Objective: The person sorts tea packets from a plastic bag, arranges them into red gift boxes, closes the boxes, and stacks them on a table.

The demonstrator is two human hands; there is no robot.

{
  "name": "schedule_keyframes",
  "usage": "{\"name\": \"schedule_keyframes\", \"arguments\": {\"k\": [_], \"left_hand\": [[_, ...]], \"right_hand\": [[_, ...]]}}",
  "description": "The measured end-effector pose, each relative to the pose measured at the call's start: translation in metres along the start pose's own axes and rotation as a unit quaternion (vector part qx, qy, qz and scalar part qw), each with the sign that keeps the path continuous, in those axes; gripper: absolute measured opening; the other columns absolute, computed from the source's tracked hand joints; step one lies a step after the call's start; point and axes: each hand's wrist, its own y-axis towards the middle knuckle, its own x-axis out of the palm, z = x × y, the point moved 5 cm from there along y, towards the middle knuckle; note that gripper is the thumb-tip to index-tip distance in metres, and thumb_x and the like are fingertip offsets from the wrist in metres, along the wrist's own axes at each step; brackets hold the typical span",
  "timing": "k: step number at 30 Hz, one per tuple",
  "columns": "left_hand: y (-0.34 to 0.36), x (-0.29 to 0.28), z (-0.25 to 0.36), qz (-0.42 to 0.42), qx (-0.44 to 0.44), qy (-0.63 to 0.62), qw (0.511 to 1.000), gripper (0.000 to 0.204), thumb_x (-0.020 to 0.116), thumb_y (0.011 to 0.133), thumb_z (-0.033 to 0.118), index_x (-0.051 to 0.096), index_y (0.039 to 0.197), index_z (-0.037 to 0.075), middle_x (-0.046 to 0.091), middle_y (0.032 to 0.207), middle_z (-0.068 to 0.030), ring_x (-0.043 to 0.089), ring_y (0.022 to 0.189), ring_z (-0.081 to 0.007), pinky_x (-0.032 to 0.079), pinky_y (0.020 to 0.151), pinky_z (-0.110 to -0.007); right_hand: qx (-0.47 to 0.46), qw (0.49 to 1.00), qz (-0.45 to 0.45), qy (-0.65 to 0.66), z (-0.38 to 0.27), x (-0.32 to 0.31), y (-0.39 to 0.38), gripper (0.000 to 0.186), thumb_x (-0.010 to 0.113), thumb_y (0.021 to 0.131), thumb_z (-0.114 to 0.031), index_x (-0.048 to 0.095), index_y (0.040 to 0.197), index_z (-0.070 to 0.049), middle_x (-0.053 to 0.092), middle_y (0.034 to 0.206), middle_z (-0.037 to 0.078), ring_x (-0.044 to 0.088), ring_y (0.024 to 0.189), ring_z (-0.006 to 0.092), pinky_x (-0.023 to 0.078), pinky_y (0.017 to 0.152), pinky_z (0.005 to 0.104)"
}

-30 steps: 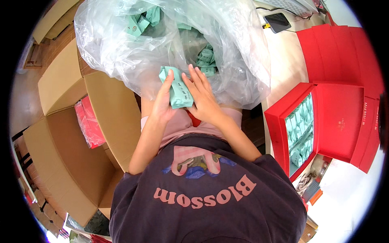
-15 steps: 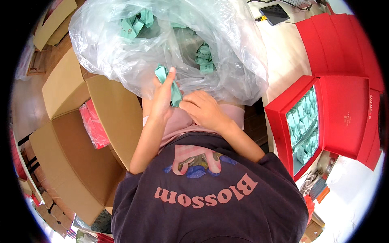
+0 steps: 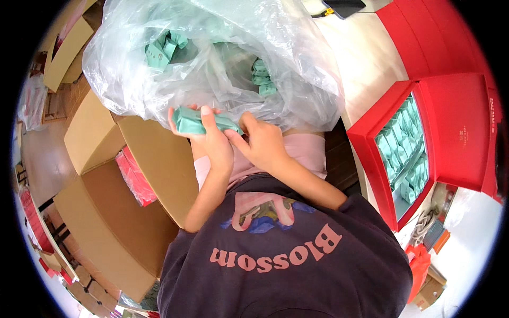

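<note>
Over my lap, my left hand (image 3: 214, 139) holds a small mint-green packet (image 3: 192, 122), its thumb pressed on top and fingers beneath. My right hand (image 3: 261, 140) pinches the packet's right end between thumb and fingers. Just beyond both hands bulges a large clear plastic bag (image 3: 222, 87). Inside it are more green packets, some at its left (image 3: 163, 49) and a stack (image 3: 263, 78) at its right. To my right stands an open red gift box (image 3: 366, 159), with rows of green packets (image 3: 403, 143) in it and its lid folded out to the right.
Left of me, an open cardboard box (image 3: 106, 222) holds a red plastic-wrapped bundle (image 3: 135, 175). More red boxes (image 3: 424, 37) lie on the pale table (image 3: 360, 47) at the right, near a dark phone (image 3: 344, 6). A red bag (image 3: 419, 267) hangs at lower right.
The packet has turned from nearly upright to nearly level. My left hand has rolled under it, and my right hand has moved onto its end. The whole view has shifted slightly.
</note>
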Motion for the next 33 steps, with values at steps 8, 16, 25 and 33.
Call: {"name": "schedule_keyframes", "arguments": {"k": [8, 16, 25, 33], "left_hand": [[0.014, -0.016, -0.013, 0.001, 0.022, -0.104, 0.994, 0.064, 0.053, 0.088, 0.011, 0.019, 0.142, 0.015, 0.043, 0.113, -0.0091, 0.049, 0.089, -0.0207, 0.045, 0.081, -0.038], [0.009, 0.006, -0.015, -0.134, -0.001, -0.096, 0.986, 0.052, 0.04, 0.094, 0.04, 0.035, 0.138, 0.013, 0.051, 0.117, -0.0104, 0.051, 0.104, -0.0248, 0.042, 0.093, -0.04], [0.016, -0.006, -0.024, -0.027, -0.271, -0.169, 0.947, 0.051, 0.03, 0.097, 0.057, 0.047, 0.095, 0.009, 0.049, 0.085, -0.0038, 0.047, 0.079, -0.0182, 0.043, 0.073, -0.032], [0.029, -0.018, -0.033, 0.012, -0.204, -0.181, 0.962, 0.053, 0.029, 0.096, 0.059, 0.047, 0.088, 0.01, 0.045, 0.072, -0.0016, 0.042, 0.065, -0.0156, 0.037, 0.06, -0.029]], "right_hand": [[-0.03, 0.999, 0.04, -0.002, 0.012, 0.009, -0.003, 0.023, 0.053, 0.092, -0.024, 0.054, 0.084, -0.003, 0.061, 0.068, 0.012, 0.058, 0.053, 0.0293, 0.045, 0.048, 0.0392], [0.21, 0.848, -0.124, 0.47, 0.014, 0.011, 0.008, 0.041, 0.063, 0.09, -0.031, 0.049, 0.116, -0.002, 0.062, 0.084, 0.009, 0.061, 0.064, 0.0165, 0.049, 0.052, 0.0322], [-0.151, 0.981, 0.089, 0.078, -0.015, -0.016, 0.006, 0.035, 0.072, 0.077, -0.01, 0.056, 0.107, -0.002, 0.06, 0.085, 0.01, 0.061, 0.064, 0.0219, 0.047, 0.053, 0.0313], [-0.151, 0.981, 0.111, 0.041, -0.022, -0.012, -0.012, 0.014, 0.066, 0.076, -0.004, 0.055, 0.084, -0.004, 0.054, 0.072, 0.01, 0.058, 0.058, 0.028, 0.045, 0.049, 0.0372]]}}
